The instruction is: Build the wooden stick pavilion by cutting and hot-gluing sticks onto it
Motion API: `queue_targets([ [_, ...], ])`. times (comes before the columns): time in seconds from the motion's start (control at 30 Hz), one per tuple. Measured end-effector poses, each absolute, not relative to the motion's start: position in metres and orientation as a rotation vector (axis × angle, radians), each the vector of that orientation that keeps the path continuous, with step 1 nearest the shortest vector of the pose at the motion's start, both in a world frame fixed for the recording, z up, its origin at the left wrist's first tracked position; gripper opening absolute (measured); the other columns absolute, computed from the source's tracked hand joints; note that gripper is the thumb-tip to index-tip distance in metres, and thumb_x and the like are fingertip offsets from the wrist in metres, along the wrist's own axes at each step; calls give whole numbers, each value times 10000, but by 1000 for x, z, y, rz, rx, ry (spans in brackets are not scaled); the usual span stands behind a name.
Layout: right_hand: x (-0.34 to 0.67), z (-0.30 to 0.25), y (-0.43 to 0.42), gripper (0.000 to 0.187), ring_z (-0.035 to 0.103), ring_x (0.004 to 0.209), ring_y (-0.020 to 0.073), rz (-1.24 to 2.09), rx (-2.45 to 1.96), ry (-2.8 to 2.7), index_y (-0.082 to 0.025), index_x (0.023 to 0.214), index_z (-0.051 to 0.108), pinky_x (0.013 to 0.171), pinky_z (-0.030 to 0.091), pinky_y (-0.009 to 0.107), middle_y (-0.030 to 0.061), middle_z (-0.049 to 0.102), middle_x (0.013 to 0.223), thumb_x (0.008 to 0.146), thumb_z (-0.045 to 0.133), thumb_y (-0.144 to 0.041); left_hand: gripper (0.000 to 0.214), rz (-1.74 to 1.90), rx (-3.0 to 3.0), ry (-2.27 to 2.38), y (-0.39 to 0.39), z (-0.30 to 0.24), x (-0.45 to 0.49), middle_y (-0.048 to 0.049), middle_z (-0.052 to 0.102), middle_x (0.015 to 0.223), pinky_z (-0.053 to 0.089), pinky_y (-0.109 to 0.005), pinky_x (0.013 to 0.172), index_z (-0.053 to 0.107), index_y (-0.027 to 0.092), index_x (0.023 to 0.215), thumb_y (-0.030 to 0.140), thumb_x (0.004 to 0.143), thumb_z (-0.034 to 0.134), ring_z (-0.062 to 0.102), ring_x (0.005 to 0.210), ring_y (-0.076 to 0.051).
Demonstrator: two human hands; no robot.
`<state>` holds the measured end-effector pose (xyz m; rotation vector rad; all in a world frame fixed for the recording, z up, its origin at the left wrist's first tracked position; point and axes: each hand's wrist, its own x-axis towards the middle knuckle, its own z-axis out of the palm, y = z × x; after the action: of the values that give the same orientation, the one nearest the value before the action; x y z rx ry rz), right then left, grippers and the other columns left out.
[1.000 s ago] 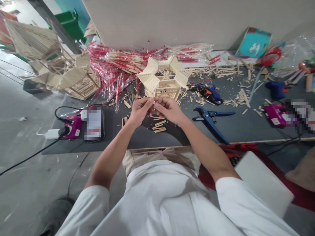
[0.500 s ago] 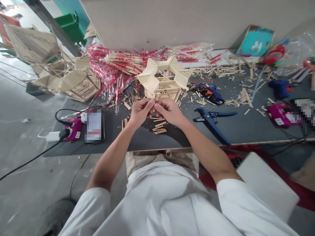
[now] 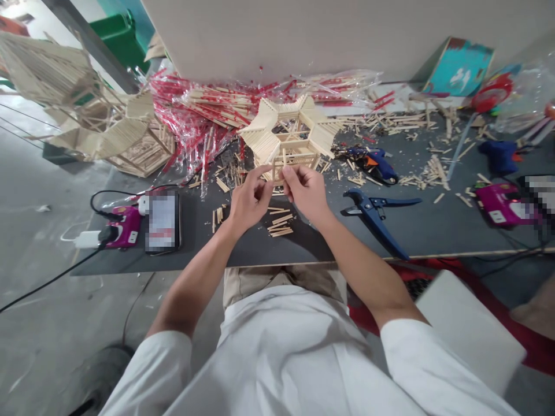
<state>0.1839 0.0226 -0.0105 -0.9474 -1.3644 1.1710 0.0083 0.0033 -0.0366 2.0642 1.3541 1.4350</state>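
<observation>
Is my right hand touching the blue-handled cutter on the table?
Apart. The head view shows the right hand to the left of the blue-handled cutter, with dark tabletop showing between them.

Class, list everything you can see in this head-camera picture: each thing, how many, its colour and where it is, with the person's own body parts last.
table: one, dark grey, across the middle of the view
stick model: one, pale wood, on the table, far side
thin stick: one, pale wood, upright at the model's near side
loose sticks: many, pale wood, in front of the model
larger stick structure: one, pale wood, left of the model
plastic bags of sticks: a heap, clear with red print, behind the model
glue guns: two, blue, right side of the table
cutter: one, blue, right of the hands
magenta units: two, magenta, at the table's left and right
left hand: one, fingers near the model
right hand: one, pinching the thin stick
</observation>
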Motion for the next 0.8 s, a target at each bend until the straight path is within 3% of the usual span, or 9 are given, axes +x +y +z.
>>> queue_targets([
  [0.23, 180, -15, 34, 641, 457, 439, 78, 1208, -992, -1294, -200, 818, 662, 447, 370, 237, -37, 576, 583, 904, 655, -836, 568, 1432, 1976, 1328, 4, -35, 8, 2, 705, 781, 430, -250, 664, 526, 229, 1537, 540, 1069, 605, 518, 611, -125],
  [0.8, 175, -14, 43, 648, 434, 416, 73, 1247, -987, -1267, -209, 789, 648, 408, 335, 227, -55, 527, 537, 877, 675, -850, 581, 1331, 2015, 1325, 5, -34, 7, 13, 726, 797, 417, -266, 652, 509, 257, 1583, 353, 1029, 655, 556, 598, -128],
])
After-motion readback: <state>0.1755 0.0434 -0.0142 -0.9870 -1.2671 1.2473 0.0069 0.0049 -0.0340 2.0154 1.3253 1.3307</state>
